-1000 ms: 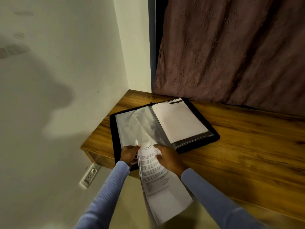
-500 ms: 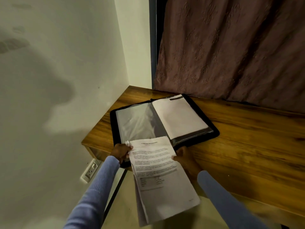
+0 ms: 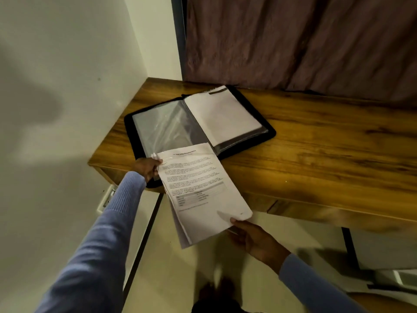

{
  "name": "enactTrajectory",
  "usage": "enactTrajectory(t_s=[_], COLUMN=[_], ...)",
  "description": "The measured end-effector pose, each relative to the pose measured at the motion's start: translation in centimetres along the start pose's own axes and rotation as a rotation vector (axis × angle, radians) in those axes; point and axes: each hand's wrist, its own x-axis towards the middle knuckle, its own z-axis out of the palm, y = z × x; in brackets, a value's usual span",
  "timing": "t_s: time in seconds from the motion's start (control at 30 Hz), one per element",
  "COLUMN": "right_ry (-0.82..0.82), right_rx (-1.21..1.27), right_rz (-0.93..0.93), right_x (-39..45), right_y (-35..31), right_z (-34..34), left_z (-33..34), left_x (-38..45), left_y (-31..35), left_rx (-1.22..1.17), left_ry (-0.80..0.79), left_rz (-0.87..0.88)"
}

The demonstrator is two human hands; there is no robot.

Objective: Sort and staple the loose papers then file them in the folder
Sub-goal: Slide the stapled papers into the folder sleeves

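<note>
Filing stapled papers [image 3: 198,188] now: right hand [image 3: 252,238] slid from top edge to pinch bottom corner, left hand [image 3: 146,169] fingers gripping sleeve mouth. Top edge reaching folder [image 3: 158,127] on bench [image 3: 327,159]. Ready to push in.

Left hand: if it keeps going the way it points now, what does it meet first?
Probably the clear sleeve on the open folder. The left hand already pinches that sleeve's near corner beside the papers; depth is unclear.

wooden desk [image 3: 316,154] against the curtain; open black folder [image 3: 269,133] lies on it
</note>
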Motion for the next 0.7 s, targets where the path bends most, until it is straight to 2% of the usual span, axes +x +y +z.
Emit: enactTrajectory(t_s=[0.1,0.23,0.37,0.7], right_ry=[-0.044,0.052,0.076,0.039], right_rx=[0.012,0.027,0.021,-0.006], right_rz=[0.019,-0.095,-0.191,-0.270], right_x=[-0.1,-0.1,-0.1,1.1], right_y=[1.5,1.8,0.9,-2.5], right_z=[1.9,3.0,2.8,6.6], left_z=[-0.2,-0.4,-0.7,-0.4], left_x=[-0.6,-1.3,-1.5,-1.8], left_y=[0.2,0.2,0.7,0.6], left_rx=[-0.006,0.033,0.021,0.013], left_ry=[-0.017,-0.026,-0.034,-0.035], left_rz=[0.006,0.021,0.043,0.063])
